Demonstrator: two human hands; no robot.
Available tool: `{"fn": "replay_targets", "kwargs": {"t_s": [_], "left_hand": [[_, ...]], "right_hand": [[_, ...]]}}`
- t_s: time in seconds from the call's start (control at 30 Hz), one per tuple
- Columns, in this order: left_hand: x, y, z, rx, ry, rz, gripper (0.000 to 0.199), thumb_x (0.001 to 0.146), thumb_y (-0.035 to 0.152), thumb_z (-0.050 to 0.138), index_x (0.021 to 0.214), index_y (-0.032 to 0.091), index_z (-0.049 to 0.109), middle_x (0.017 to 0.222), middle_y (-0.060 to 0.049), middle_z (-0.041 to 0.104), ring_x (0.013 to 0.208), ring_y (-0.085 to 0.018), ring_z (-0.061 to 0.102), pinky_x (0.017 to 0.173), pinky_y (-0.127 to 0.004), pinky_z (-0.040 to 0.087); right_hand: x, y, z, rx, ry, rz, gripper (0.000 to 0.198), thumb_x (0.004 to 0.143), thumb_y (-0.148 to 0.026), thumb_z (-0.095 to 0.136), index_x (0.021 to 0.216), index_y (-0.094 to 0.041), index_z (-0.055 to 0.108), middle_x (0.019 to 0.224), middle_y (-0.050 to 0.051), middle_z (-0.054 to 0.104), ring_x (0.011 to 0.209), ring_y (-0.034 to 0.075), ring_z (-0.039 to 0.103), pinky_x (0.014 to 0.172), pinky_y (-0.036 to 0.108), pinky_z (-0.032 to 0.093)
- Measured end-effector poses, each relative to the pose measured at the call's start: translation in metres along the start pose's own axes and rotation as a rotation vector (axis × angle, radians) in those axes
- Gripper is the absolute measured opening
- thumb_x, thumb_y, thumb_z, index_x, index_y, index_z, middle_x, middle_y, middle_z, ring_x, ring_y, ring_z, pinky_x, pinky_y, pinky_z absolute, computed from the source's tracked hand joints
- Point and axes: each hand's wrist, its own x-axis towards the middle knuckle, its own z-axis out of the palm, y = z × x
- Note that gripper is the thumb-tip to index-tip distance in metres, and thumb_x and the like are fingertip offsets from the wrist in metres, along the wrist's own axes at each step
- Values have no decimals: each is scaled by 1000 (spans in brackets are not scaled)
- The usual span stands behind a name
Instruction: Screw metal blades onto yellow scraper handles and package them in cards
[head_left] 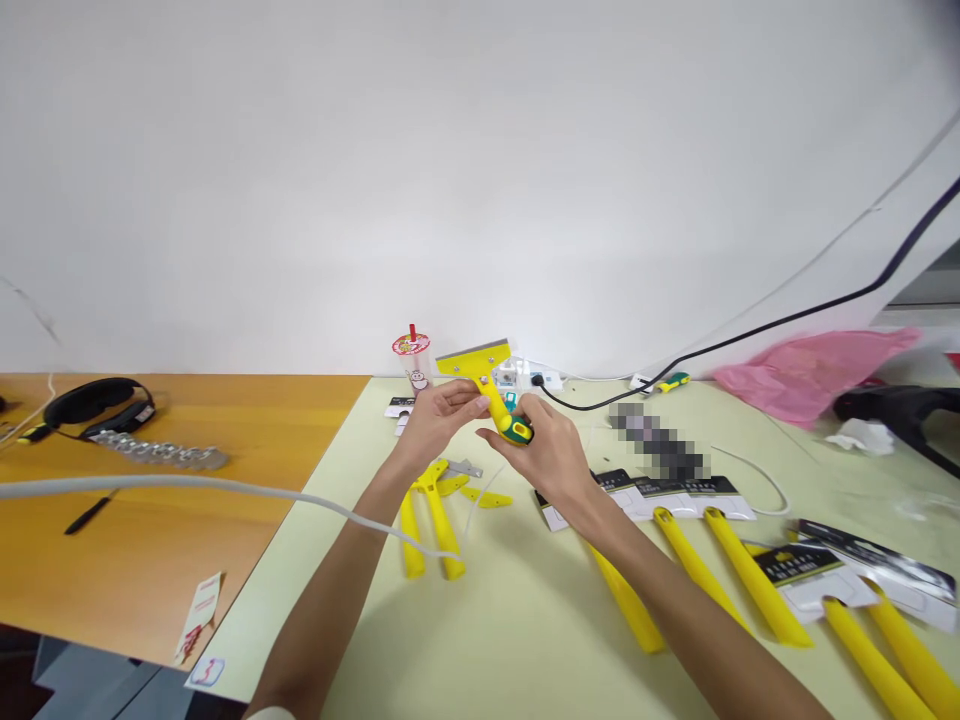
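A yellow scraper [474, 361] with a wide head, a grey blade edge and small screws is held up over the pale table. My left hand [442, 412] pinches it at the neck, just under the head. The fingers of my right hand [551, 450] close round a green-and-yellow handle [516, 430] at the scraper's lower end. Whether this is a separate tool, such as a screwdriver, or part of the scraper, I cannot tell. Below my left hand lie yellow scraper handles [433, 515], loose yellow blade-shaped plates [486, 497] and a grey piece [466, 468].
Several packaged yellow scrapers [757, 580] lie at the right. Behind are a cup with a straw [417, 362], a black cable [720, 348], another green-and-yellow handle [673, 382] and a pink bag [810, 375]. A grey cord [247, 482] crosses the left, before an orange table [247, 420] with headphones [101, 405].
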Motion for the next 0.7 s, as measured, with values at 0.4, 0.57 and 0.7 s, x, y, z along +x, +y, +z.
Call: {"fn": "replay_targets", "kwargs": {"t_s": [0.4, 0.57, 0.7], "left_hand": [[1, -2, -17, -225, -115, 70, 39, 92, 48, 84, 117, 18, 78, 122, -15, 80, 122, -32, 75, 108, -44, 57], [4, 2, -57, 206, -303, 3, 51, 97, 58, 74, 133, 23, 77, 135, -15, 77, 126, -34, 73, 111, -47, 55], [21, -35, -115, 784, 71, -144, 55, 94, 68, 70, 124, 22, 79, 135, -13, 77, 125, -31, 72, 111, -41, 53]], "right_hand": [[5, -21, -26, 640, -450, 159, 42, 99, -62, 68, 92, -21, 75, 82, 1, 71, 68, 16, 55, 63, 31, 43], [3, -16, -22, 539, -275, 165, 43, 83, -59, 87, 97, -24, 67, 87, 0, 68, 74, 18, 58, 66, 31, 46], [6, -9, -22, 358, -148, 181, 51, 80, -64, 87, 100, -25, 61, 80, -2, 64, 70, 18, 54, 63, 31, 44]]}}
